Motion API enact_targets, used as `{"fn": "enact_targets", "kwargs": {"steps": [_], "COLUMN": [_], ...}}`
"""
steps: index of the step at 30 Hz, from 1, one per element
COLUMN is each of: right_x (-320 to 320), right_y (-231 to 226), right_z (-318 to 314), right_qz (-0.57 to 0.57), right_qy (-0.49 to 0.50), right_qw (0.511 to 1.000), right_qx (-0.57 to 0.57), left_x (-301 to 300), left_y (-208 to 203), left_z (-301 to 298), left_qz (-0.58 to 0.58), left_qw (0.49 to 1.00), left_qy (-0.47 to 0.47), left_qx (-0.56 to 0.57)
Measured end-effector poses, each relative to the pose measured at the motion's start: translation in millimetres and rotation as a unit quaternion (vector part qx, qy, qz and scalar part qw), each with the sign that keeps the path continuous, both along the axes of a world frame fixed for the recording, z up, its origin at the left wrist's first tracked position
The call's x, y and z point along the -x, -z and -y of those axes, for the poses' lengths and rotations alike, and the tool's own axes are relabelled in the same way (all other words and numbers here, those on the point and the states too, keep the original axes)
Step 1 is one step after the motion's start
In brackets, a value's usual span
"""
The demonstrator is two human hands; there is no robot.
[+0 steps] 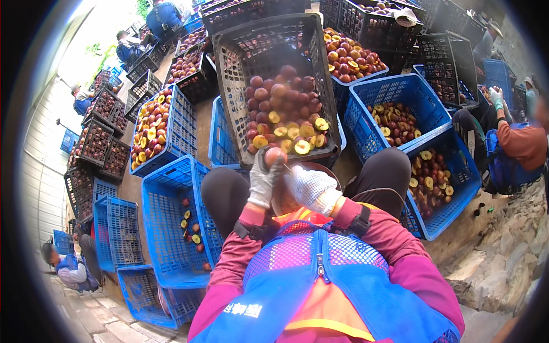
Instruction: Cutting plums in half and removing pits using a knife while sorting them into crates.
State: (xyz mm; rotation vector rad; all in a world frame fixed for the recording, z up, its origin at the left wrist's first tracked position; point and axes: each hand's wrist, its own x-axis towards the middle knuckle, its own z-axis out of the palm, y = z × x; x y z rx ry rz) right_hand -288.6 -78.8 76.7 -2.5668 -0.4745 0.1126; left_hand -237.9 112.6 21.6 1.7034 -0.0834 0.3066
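My left hand (pixel 263 182), in a greyish-white glove, is closed around a round red plum (pixel 275 158) in front of my chest. Just right of it is my right hand (pixel 311 187), gloved in white, with fingers curled in and somewhat blurred; what they grip is hidden. Beyond both hands a black plastic crate (pixel 225 86) is tilted toward me. Whole dark-red plums (pixel 283 91) lie inside it, with cut ones showing yellow flesh (pixel 302 147) along its near edge. Between my knees, partly behind my hands, is a round brownish rim (pixel 331 170).
A blue crate (pixel 163 191) with a few plums stands at my left. Fuller blue crates (pixel 186 131) stand beyond it, and others (pixel 357 97) are at the right. Black crates (pixel 100 140) are stacked far left. A co-worker (pixel 517 143) sits at the right, beside rough stones (pixel 509 246).
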Motion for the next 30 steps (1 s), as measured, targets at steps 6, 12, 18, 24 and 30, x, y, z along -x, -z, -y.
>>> {"fn": "enact_targets", "kwargs": {"steps": [6,12,18,24,30], "right_x": [-7.5,5.8,3.1,1.7,-15.9], "right_y": [-0.5,-54.4,6.0,-3.0,-88.7], "right_z": [9.6,18.7,36.1,56.3,18.2], "right_qz": [0.042,0.016,0.068,0.264,-0.203], "right_qy": [-0.016,-0.055,-0.027,0.005,0.11], "right_qw": [0.999,0.998,0.996,0.933,0.861], "right_qx": [0.003,0.028,0.056,-0.246,-0.452], "left_x": [14.5,27.4,26.2,12.2,23.3], "left_y": [-21.2,-17.7,-11.7,-73.8,-60.9], "left_z": [-1.2,-6.2,12.9,-7.3,12.3], "left_qz": [-0.309,-0.236,-0.299,-0.199,-0.094], "left_qw": [0.855,0.906,0.901,0.892,0.972], "left_qy": [0.079,0.184,0.107,0.021,0.171], "left_qx": [0.409,0.3,0.294,0.405,0.13]}}
